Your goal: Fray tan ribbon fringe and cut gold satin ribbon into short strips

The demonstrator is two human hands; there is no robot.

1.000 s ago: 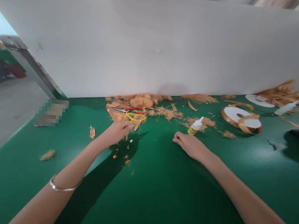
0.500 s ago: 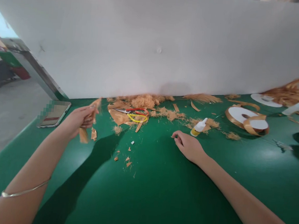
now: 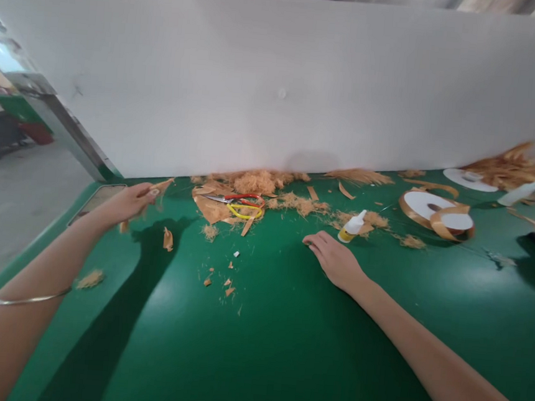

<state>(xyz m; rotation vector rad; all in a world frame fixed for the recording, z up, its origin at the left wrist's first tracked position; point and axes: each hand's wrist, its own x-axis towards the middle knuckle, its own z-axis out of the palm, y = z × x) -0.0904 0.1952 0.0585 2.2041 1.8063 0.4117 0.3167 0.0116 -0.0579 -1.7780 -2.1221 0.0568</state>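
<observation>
My left hand (image 3: 136, 201) is closed on a tan ribbon piece (image 3: 162, 186), raised over the left side of the green table. One end of it points right past the fingertips, and another bit hangs below the hand. A small folded tan scrap (image 3: 167, 240) lies on the table to the right of this hand. My right hand (image 3: 332, 256) rests on the table with its fingers curled together; whatever may be in them is hidden. Just behind it stands a small white glue bottle (image 3: 352, 226) with a yellow label. Scissors (image 3: 243, 204) with red and yellow handles lie between the hands.
Tan fibre shavings (image 3: 260, 182) are heaped along the white partition (image 3: 285, 52). A ribbon spool (image 3: 435, 212), another white bottle (image 3: 520, 193) and a pile of tan strips (image 3: 518, 166) are at the right. A phone (image 3: 90, 200) lies partly behind my left arm.
My left hand has moved left with the ribbon piece and now covers part of the phone. A fibre tuft shows beside the left forearm. My right hand has stayed almost still.
</observation>
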